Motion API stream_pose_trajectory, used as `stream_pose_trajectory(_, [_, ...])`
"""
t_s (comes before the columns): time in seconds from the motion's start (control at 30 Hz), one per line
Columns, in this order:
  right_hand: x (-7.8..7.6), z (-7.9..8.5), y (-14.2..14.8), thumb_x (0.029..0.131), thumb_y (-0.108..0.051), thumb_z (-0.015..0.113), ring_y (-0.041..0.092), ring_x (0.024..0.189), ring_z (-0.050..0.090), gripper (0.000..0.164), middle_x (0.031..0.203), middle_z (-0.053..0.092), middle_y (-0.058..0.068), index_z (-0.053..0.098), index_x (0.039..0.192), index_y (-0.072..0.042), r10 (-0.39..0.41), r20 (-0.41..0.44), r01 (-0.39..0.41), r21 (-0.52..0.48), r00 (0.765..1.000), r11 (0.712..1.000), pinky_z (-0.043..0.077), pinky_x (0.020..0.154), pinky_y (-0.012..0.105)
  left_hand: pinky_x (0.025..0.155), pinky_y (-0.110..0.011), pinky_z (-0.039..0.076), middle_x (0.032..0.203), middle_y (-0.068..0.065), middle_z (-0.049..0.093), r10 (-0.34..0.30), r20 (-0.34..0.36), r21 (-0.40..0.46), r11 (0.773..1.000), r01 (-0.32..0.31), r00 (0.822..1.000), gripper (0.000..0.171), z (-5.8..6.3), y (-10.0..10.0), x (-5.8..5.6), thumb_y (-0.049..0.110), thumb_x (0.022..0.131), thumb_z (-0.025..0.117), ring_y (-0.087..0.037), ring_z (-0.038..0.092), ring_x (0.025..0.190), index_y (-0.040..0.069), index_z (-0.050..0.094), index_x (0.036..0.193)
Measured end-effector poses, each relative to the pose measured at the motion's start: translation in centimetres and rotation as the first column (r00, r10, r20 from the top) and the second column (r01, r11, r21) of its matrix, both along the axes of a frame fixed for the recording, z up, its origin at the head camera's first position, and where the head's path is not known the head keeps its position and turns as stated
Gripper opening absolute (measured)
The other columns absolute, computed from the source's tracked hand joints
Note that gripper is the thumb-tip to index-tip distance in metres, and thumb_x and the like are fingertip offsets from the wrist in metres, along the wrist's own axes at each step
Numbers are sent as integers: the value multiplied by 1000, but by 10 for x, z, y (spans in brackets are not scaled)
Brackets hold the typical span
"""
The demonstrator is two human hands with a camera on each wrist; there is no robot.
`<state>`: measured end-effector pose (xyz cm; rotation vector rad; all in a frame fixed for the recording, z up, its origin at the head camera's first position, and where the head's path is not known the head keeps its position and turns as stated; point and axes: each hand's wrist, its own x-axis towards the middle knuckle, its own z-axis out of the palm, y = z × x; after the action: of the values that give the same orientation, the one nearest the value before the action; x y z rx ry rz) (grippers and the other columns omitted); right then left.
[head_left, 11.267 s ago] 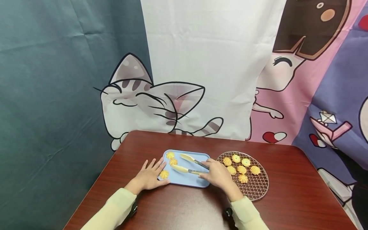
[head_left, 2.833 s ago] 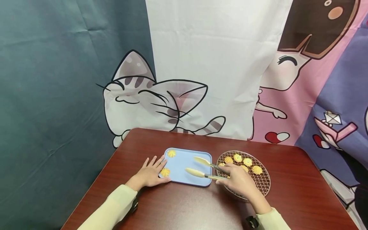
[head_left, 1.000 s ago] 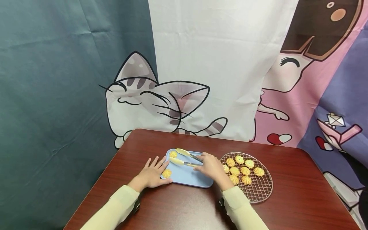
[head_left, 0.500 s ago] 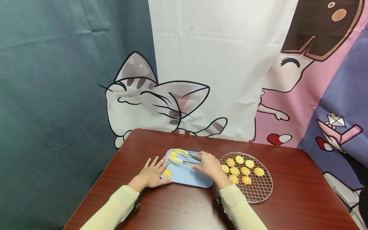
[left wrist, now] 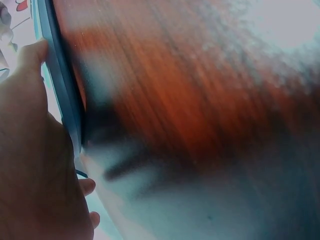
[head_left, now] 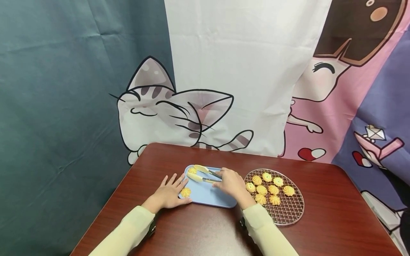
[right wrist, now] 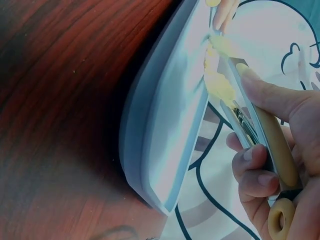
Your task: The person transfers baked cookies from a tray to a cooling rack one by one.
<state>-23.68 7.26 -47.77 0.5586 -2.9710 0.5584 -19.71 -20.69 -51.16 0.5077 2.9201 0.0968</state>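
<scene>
In the head view my right hand (head_left: 233, 184) holds a pair of tongs (head_left: 209, 180) with pale yellow tips over the light blue tray (head_left: 213, 197). The tips stand apart on either side of a yellow piped cookie (head_left: 192, 171) in the tray's back left corner; whether they touch it I cannot tell. A second piped cookie (head_left: 185, 192) lies at the front left, beside my left hand (head_left: 168, 195). That hand rests at the tray's left edge, fingers spread. The right wrist view shows my thumb and curled fingers around the tongs' handles (right wrist: 277, 145).
A round wire rack (head_left: 293, 211) with several piped cookies (head_left: 273, 190) stands right of the tray. Both lie on a dark red wooden table (head_left: 198, 234). Behind hangs a printed cloth (head_left: 243, 53) with a cartoon cat.
Since the earliest frame one cookie has left the tray and more show on the rack. The tongs came back from beside the rack, then shifted slightly left around the back cookie.
</scene>
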Motion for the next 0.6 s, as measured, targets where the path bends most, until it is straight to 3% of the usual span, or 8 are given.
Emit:
stream_pose_trajectory(0.43, [4, -1, 0, 82, -46, 83, 32, 111, 67, 54, 125, 69, -1, 72, 130, -24, -28, -11, 28, 6, 1000, 1000, 56, 80, 49, 121, -62, 8, 170, 0, 18, -7, 1, 12, 1000, 7, 1000, 94, 1, 0, -1, 80, 90, 43, -37, 14, 155, 21, 28, 162])
stream_pose_trajectory(0.6, [5, 1, 3, 81, -44, 84, 34, 102, 70, 54, 118, 69, -2, 72, 129, -22, -35, -3, 35, -18, 999, 999, 56, 73, 48, 121, -61, 7, 170, 1, 18, -7, 6, 6, 1000, 6, 1000, 95, 1, -1, -2, 81, 90, 43, -37, 14, 155, 22, 28, 162])
